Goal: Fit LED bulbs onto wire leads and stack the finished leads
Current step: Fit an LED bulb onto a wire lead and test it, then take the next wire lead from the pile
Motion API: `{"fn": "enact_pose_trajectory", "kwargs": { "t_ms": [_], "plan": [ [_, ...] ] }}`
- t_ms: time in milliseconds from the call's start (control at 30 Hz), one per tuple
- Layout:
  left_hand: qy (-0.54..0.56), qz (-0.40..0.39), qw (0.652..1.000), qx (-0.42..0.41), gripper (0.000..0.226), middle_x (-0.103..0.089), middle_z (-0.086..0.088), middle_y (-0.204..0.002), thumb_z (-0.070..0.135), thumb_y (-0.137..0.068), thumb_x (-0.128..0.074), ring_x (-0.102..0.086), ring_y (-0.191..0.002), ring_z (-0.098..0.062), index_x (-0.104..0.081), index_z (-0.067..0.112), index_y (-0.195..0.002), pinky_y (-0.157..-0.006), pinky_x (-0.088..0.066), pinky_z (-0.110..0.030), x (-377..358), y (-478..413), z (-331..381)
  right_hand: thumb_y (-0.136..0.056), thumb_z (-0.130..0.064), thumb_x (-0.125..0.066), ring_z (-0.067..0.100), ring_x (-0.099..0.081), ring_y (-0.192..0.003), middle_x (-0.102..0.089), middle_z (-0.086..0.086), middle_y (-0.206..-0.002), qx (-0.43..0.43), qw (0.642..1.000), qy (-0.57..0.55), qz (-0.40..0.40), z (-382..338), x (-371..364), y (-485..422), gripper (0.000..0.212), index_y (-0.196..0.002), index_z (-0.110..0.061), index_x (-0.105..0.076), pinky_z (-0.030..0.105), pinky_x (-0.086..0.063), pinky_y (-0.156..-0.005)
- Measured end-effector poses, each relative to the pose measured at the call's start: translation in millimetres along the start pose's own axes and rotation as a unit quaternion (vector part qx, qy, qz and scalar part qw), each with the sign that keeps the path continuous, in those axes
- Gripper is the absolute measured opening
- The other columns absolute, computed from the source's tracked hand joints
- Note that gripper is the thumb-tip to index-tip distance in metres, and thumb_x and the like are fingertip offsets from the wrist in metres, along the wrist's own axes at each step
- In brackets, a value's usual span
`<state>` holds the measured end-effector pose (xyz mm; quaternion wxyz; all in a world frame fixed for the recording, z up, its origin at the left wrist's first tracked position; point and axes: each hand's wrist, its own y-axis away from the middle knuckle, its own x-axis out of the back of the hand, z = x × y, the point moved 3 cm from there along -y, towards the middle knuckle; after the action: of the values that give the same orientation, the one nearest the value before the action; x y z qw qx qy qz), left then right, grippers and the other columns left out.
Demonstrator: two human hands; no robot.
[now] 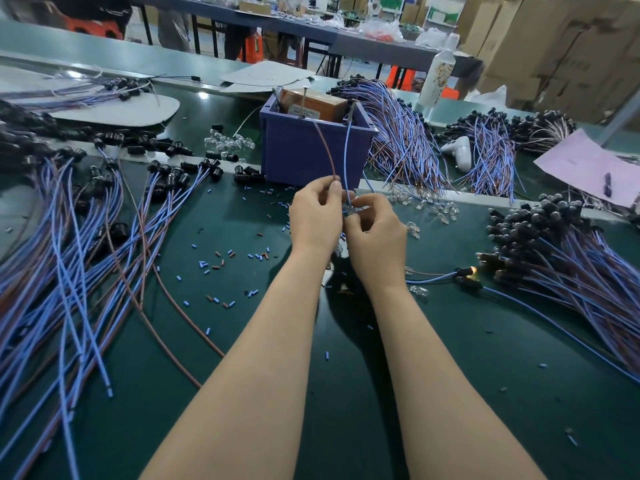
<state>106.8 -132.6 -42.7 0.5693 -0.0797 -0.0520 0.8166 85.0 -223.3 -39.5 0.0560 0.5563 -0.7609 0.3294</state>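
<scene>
Fingertips (335, 188) of the left hand (315, 216) pinched the wire lead (327, 150), whose brown and blue strands ran upright and away toward the blue bin (311, 157). The right hand (377, 237), touching the left, curled thumb and forefinger round what looked like a clear LED bulb (354, 207) at the lead's lower end, between both hands. The fit appeared unfinished. A likely finished stack of leads (571, 271) lay to the right, nearer the right hand. More leads (69, 258) sprawled left across the green table (415, 375).
</scene>
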Motion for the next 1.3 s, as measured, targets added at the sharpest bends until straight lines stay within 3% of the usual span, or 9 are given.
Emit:
{"fn": "enact_pose_trajectory", "kwargs": {
  "t_ms": [333,500,600,667,800,933,1133,1233,1300],
  "plan": [
    [0.059,-0.045,0.994,-0.082,0.015,-0.067,0.0,-0.082,0.008,-0.092,-0.056,-0.059,-0.069,-0.005,-0.068,0.009,-0.101,-0.075,-0.052,-0.031,-21.3,9.9,48.8,-0.092,-0.024,-0.054,0.029,-0.054,-0.085,-0.061,0.014,-0.09,0.023,0.975,0.19,-0.115,-13.5,40.0,-21.1,0.021,-0.1,-0.012,-0.071,0.031,-0.038,-0.071],
    [-0.061,-0.035,0.989,-0.129,0.027,-0.062,0.002,-0.073,0.028,-0.095,-0.054,-0.058,-0.072,-0.017,-0.064,0.007,-0.083,-0.068,-0.044,-0.024,-53.2,35.3,69.9,-0.093,-0.029,-0.057,0.03,-0.062,-0.077,-0.068,0.015,-0.08,0.032,0.992,0.099,0.074,-19.5,105.5,-32.5,0.029,-0.086,-0.002,-0.068,0.029,-0.044,-0.076],
    [-0.012,-0.212,0.973,0.087,0.059,-0.053,-0.001,-0.045,0.048,-0.099,-0.035,-0.047,-0.038,-0.016,-0.058,0.003,-0.068,-0.039,-0.034,-0.019,-96.8,59.8,64.4,-0.094,-0.032,-0.057,0.019,-0.069,-0.065,-0.069,0.005,-0.069,0.028,0.98,-0.034,0.193,-13.9,150.1,-27.4,0.026,-0.082,-0.009,-0.063,0.034,-0.056,-0.073],
    [0.146,-0.322,0.904,0.24,0.056,-0.043,0.006,-0.035,0.052,-0.099,-0.026,-0.031,-0.025,-0.005,-0.052,0.009,-0.073,-0.032,-0.022,-0.01,-132.3,80.6,66.9,-0.094,-0.029,-0.058,0.009,-0.064,-0.05,-0.065,-0.006,-0.056,0.001,0.952,-0.159,0.26,-2.8,177.5,-20.0,0.023,-0.076,-0.015,-0.06,0.029,-0.056,-0.058],
    [0.346,-0.309,0.846,0.262,0.035,-0.04,0.008,-0.034,0.029,-0.104,-0.032,-0.029,-0.027,0.001,-0.046,0.011,-0.078,-0.03,-0.023,-0.01,-186.4,96.9,81.8,-0.096,-0.028,-0.054,0.006,-0.06,-0.046,-0.062,-0.009,-0.049,-0.081,0.88,-0.293,0.366,30.4,215.5,2.6,0.029,-0.069,-0.018,-0.058,0.022,-0.052,-0.051],
    [0.205,-0.316,0.909,0.177,0.032,-0.047,0.007,-0.044,0.021,-0.099,-0.047,-0.038,-0.031,0.0,-0.053,0.01,-0.069,-0.034,-0.032,-0.013,-232.6,115.3,74.1,-0.098,-0.038,-0.046,0.006,-0.048,-0.032,-0.054,-0.008,-0.038,-0.195,0.841,-0.275,0.424,74.8,241.3,26.8,0.046,-0.059,-0.016,-0.053,0.017,-0.038,-0.037],
    [0.053,-0.351,0.903,0.241,0.03,-0.066,-0.016,-0.065,0.008,-0.097,-0.046,-0.07,-0.071,-0.027,-0.058,-0.003,-0.072,-0.073,-0.059,-0.038,-286.0,140.6,11.7,-0.101,-0.019,-0.042,0.004,-0.057,-0.039,-0.06,-0.003,-0.043,-0.269,0.663,-0.545,0.437,123.9,250.7,45.8,0.035,-0.069,-0.008,-0.052,0.015,-0.05,-0.044],
    [-0.017,-0.352,0.904,0.244,0.026,-0.067,-0.026,-0.094,0.014,-0.099,-0.044,-0.069,-0.063,-0.025,-0.059,-0.007,-0.092,-0.065,-0.06,-0.038,-282.8,141.1,-4.9,-0.099,-0.008,-0.041,0.008,-0.061,-0.049,-0.064,0.005,-0.064,-0.297,0.667,-0.536,0.424,134.9,244.1,47.4,0.024,-0.078,-0.006,-0.053,0.015,-0.053,-0.052],
    [-0.109,-0.342,0.922,0.148,0.036,-0.07,-0.021,-0.091,0.025,-0.096,-0.048,-0.069,-0.079,-0.03,-0.064,-0.005,-0.085,-0.075,-0.057,-0.039,-273.8,132.1,-3.4,-0.095,-0.005,-0.045,0.007,-0.059,-0.049,-0.059,0.005,-0.07,-0.313,0.723,-0.443,0.429,134.0,239.7,45.8,0.018,-0.081,-0.009,-0.055,0.016,-0.05,-0.048]
  ]
}}
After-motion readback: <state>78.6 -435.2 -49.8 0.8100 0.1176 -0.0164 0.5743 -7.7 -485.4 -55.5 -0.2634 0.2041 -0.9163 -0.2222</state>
